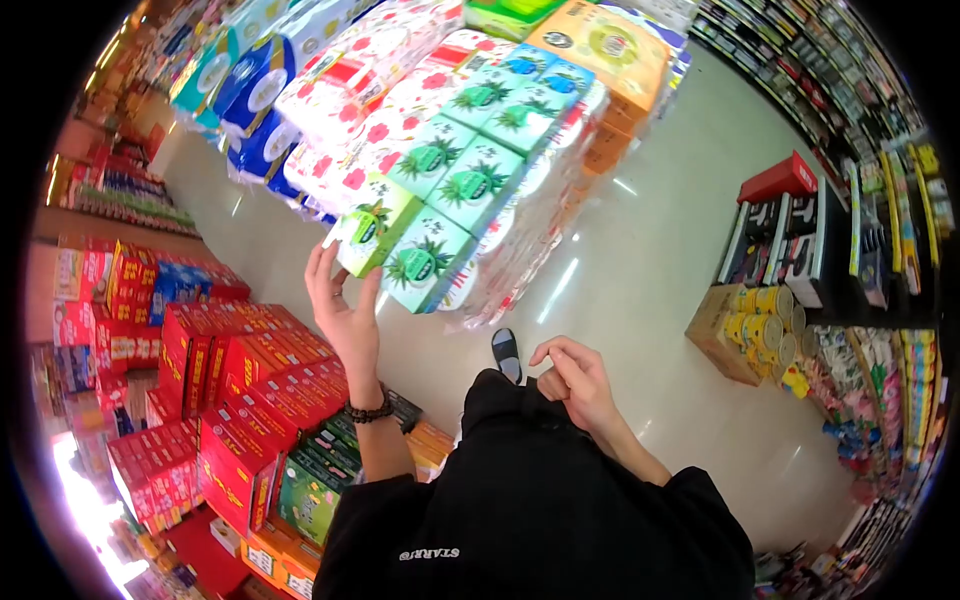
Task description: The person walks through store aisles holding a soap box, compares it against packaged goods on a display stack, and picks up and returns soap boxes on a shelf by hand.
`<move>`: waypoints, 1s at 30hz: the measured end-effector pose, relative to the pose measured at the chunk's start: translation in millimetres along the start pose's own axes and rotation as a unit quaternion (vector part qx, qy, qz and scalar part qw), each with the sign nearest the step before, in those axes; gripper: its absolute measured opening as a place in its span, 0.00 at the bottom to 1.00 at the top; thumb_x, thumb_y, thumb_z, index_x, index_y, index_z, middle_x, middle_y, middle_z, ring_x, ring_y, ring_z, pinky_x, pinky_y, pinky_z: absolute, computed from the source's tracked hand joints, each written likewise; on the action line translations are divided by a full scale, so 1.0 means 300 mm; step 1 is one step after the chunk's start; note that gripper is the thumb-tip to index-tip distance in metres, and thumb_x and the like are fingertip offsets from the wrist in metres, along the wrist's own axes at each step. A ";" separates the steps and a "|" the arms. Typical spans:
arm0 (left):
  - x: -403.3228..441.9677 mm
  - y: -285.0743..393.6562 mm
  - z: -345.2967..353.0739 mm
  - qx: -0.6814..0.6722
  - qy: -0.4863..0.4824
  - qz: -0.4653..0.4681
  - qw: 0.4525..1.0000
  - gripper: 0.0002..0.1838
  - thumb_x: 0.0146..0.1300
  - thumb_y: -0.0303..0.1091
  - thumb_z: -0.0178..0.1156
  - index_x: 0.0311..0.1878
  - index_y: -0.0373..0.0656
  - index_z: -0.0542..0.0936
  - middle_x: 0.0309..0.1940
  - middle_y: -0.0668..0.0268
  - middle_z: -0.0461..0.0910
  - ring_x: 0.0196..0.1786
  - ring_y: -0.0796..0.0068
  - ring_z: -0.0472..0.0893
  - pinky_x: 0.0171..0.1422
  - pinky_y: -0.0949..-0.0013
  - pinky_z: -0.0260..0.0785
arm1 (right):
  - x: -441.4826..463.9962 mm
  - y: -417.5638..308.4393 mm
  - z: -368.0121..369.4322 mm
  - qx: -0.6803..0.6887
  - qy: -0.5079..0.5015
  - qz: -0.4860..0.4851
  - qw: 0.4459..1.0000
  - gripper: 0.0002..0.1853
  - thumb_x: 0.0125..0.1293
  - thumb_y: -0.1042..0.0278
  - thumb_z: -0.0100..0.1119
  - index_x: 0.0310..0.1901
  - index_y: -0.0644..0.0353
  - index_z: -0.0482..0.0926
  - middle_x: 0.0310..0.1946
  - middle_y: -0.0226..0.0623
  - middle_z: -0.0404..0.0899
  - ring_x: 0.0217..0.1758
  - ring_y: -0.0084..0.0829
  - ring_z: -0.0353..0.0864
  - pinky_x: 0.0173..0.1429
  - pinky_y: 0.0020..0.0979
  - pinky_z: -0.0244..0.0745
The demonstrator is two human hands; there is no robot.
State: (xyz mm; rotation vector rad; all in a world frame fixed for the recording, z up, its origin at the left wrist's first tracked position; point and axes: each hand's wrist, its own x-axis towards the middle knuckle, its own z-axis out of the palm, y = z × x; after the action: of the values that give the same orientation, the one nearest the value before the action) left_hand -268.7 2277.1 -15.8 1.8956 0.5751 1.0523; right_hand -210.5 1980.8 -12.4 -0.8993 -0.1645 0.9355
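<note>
My left hand (pixel 346 310) reaches up to the near left corner of a stack of tissue packs, its fingers apart around the lower edge of a yellow-green tissue box (pixel 375 224). Thumb and fingertips are at that box's corner. Beside it sit several mint-green tissue boxes (pixel 428 258) with dark green plant prints, in rows on the stack. My right hand (pixel 578 378) hangs in front of my body with its fingers curled, away from the stack; whether anything small is inside it cannot be seen.
Red-and-white flowered packs (pixel 345 80) and blue packs (pixel 262 90) fill the stack's left part, an orange pack (pixel 605 55) its far right. Red boxes (pixel 235 450) are piled at left. Shelves and a carton of yellow cans (pixel 725 335) stand at right.
</note>
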 end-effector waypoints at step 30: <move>-1.386 1.003 0.841 -0.285 -0.717 0.353 0.529 0.22 0.55 0.21 0.71 0.55 0.38 0.81 0.59 0.53 0.76 0.60 0.52 0.78 0.60 0.57 0.75 | -1.368 0.094 -0.577 0.251 0.403 -0.410 0.779 0.17 0.86 0.56 0.33 0.40 0.56 0.65 0.11 0.22 0.50 0.13 0.19 0.46 0.23 0.27 0.46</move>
State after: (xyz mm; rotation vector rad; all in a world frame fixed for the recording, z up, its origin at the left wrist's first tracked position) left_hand -283.3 1705.4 -9.2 1.6307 -1.4227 -0.2541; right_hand -394.5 1575.3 -44.1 -0.5528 0.4054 -0.2785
